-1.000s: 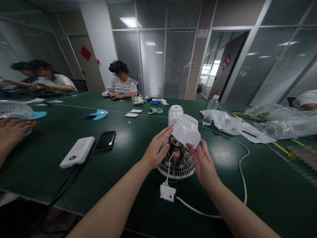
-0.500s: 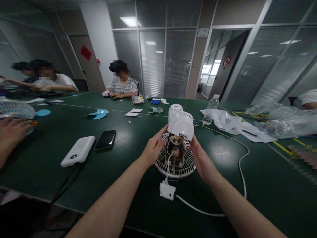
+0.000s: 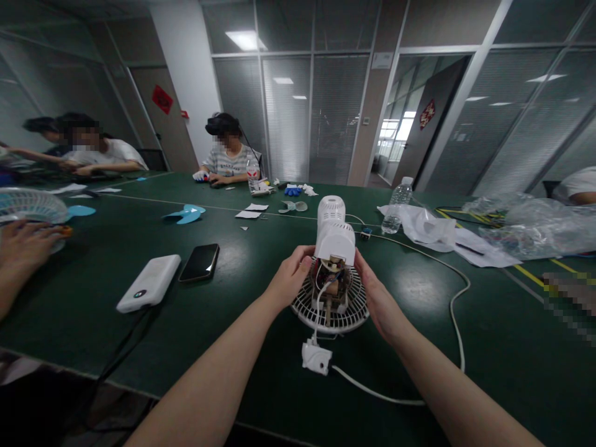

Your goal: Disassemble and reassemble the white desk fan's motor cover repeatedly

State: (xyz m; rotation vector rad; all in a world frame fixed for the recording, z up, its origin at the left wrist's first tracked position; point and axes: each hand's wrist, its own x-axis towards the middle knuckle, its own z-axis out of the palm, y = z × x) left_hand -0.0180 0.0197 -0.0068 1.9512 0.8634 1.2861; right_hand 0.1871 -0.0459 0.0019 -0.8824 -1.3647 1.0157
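A small white fan lies face down on the green table (image 3: 233,323), its round grille (image 3: 331,313) flat and the bare motor (image 3: 330,284) standing up from it. A white motor cover (image 3: 335,240) sits over the top of the motor. My left hand (image 3: 291,276) grips the cover's left side and my right hand (image 3: 375,295) presses its right side, fingers curled. A white switch block (image 3: 316,357) on a white cord (image 3: 456,323) lies just in front of the grille. Another white cylindrical fan part (image 3: 329,208) stands behind the cover.
A white power bank (image 3: 149,283) and a black phone (image 3: 198,262) lie to the left. A water bottle (image 3: 395,208), plastic bags (image 3: 526,230) and papers lie at the right. Blue fan blades (image 3: 186,214) lie further back. Other people sit around the table; another person's hand (image 3: 21,248) rests far left.
The white cover was tilted and held above the motor; both hands have lowered it and turned it upright onto the motor's top.
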